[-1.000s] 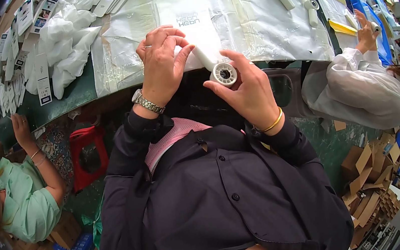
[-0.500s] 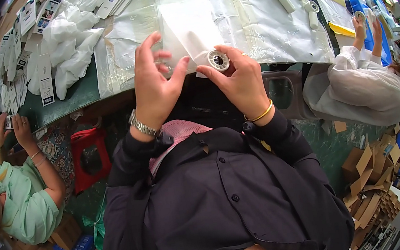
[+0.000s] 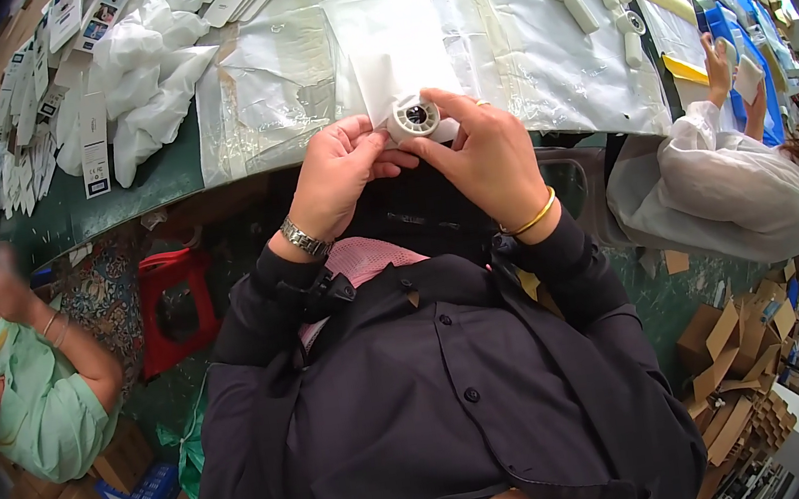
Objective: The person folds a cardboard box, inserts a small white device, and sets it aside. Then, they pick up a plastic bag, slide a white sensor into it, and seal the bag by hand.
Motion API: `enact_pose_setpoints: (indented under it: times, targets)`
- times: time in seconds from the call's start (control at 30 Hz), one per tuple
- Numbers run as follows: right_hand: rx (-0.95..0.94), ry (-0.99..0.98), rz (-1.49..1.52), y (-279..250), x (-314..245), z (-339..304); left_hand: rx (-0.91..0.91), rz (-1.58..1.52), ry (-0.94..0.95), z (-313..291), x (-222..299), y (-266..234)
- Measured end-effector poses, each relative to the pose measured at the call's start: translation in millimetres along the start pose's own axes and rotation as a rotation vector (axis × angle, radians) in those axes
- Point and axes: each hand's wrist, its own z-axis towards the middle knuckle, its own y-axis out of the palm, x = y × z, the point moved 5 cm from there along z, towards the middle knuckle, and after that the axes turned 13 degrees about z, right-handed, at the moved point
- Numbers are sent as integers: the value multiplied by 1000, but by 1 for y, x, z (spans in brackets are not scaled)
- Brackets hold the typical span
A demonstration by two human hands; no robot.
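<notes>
At the table's near edge I hold a small white handheld fan (image 3: 416,118), its round slotted head toward me. My right hand (image 3: 484,142) grips the head's right side between thumb and fingers. My left hand (image 3: 340,168) is closed at the left of the head, its fingertips pinching what looks like the mouth of a translucent plastic bag (image 3: 395,23). The bag lies flat, stretching away from me; the fan's handle points into it, blurred by the plastic. My fingers partly hide the bag's edge.
Several more white fans (image 3: 572,0) lie at the far right. Crumpled white bags (image 3: 142,92) and printed card boxes (image 3: 93,143) pile up at the left. One co-worker in green (image 3: 55,396) sits left, another in a white coat (image 3: 712,173) right. Cardboard boxes (image 3: 725,348) lie behind on the right.
My left hand has come down from spread fingers to a pinch beside the fan. The fan head has shifted slightly left, still in my right hand.
</notes>
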Motion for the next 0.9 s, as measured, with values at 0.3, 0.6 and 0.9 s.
enact_pose_setpoints:
  times: [0.3, 0.6, 0.9]
  targets:
    - [238, -268, -196, 8, 5, 40, 3, 104, -4, 0, -2, -13]
    - [122, 95, -110, 7, 22, 41, 132, 154, -33, -9, 5, -17]
    - [51, 292, 639, -3, 46, -30, 118, 210, -99, -12, 15, -25]
